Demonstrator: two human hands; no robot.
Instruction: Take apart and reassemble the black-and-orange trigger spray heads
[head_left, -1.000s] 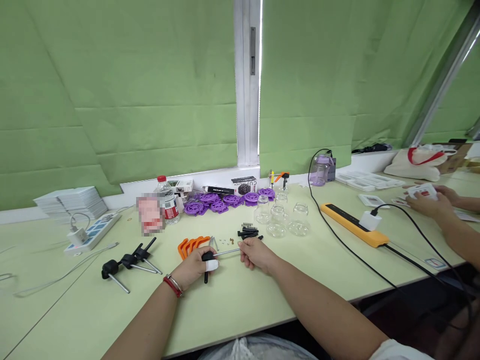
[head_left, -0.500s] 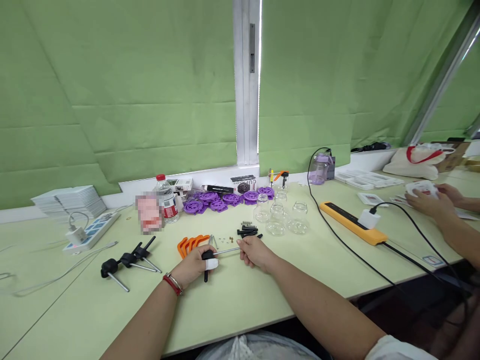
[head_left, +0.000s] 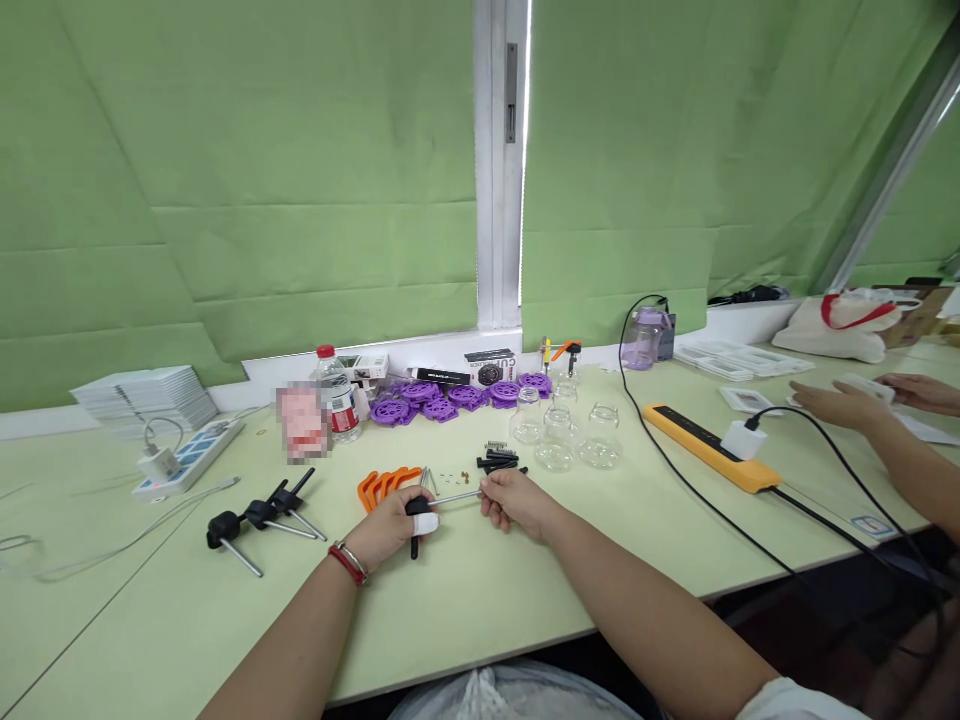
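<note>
My left hand (head_left: 390, 528), its thumb wrapped in white, is closed around a black plastic head with a metal rod (head_left: 454, 498). The rod points right, and a black stem of the piece hangs below the fingers. At the rod's far end my right hand (head_left: 517, 503) is pinched; its fingers cover the tip. Beyond my left hand lie several orange levers (head_left: 386, 487) and thin metal pins (head_left: 428, 480). Tiny brass-coloured pieces (head_left: 465, 476) lie between the hands. Black plastic tubes (head_left: 498, 461) and springs (head_left: 496, 445) sit just past my right hand. Similar black heads with rods (head_left: 260, 515) rest at left.
Clear glass jars (head_left: 556, 448) and purple plastic parts (head_left: 439, 408) stand toward the back. A water bottle (head_left: 343, 412) is behind the left hand. Power strips lie at left (head_left: 199, 462) and right (head_left: 712, 450), with cables. Another person's hands (head_left: 847, 405) handle a white item at far right.
My hands keep the same hold on the black head and rod, with barely any movement. The view shifts slightly. At far right, the other person's hands have moved apart somewhat.
</note>
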